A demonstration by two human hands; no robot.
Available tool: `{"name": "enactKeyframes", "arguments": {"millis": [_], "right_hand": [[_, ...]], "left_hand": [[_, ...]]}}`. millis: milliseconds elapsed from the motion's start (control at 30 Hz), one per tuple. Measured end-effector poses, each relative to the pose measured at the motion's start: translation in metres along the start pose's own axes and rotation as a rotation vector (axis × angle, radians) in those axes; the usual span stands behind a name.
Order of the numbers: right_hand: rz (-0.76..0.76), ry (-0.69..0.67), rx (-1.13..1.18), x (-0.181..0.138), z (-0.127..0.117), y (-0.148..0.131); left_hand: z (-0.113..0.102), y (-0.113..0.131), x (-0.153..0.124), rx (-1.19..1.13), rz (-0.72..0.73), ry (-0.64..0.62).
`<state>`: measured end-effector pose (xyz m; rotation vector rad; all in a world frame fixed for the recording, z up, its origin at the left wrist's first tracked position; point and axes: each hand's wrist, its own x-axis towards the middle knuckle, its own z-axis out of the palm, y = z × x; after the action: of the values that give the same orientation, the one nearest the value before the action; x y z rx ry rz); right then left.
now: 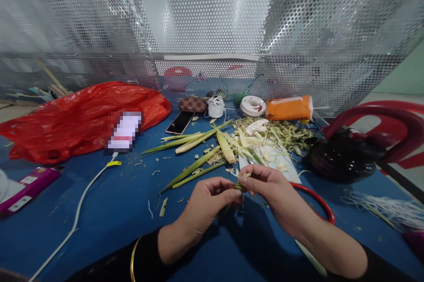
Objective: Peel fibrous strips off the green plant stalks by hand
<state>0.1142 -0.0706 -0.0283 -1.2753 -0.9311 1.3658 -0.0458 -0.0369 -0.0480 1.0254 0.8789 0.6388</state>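
Over the near middle of the blue table, my left hand and my right hand meet with closed fingertips. Between them is a small green plant piece, pinched from both sides and partly hidden by the fingers; fine strands hang below it. Just beyond the hands lie long green leaf strips and a pale yellow-green husk piece. A heap of shredded plant bits spreads behind my right hand, partly over a white paper sheet.
A red plastic bag and a lit, blurred phone with a white cable lie left. Farther back are a dark phone, checkered case, white spool and orange pack. A dark pot-like object stands right. Perforated metal closes the back.
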Motion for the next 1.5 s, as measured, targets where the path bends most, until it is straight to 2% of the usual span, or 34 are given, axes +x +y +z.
{"name": "enactKeyframes", "arguments": {"millis": [267,567,833,967,1200,1500], "right_hand": [[0.019,-0.033,-0.085,-0.001,0.002,0.002],[-0.051,0.003,-0.081,0.0,-0.005,-0.007],[-0.026,-0.073,-0.128,0.001,-0.002,0.002],[-0.032,-0.037,-0.148,0.001,0.0,0.003],[-0.067,0.058,-0.045,0.001,0.002,0.001],[-0.096,0.106,-0.154,0.002,0.002,0.007]], "left_hand": [[0.004,0.003,-0.004,0.086,0.015,0.033],[0.003,0.006,-0.003,-0.035,0.022,0.032],[0.001,0.0,-0.002,-0.134,-0.032,-0.08],[0.002,-0.002,-0.001,-0.163,-0.051,-0.066],[0.0,-0.004,0.0,-0.19,-0.043,-0.029],[0.004,-0.001,-0.001,-0.221,0.016,0.087]]}}
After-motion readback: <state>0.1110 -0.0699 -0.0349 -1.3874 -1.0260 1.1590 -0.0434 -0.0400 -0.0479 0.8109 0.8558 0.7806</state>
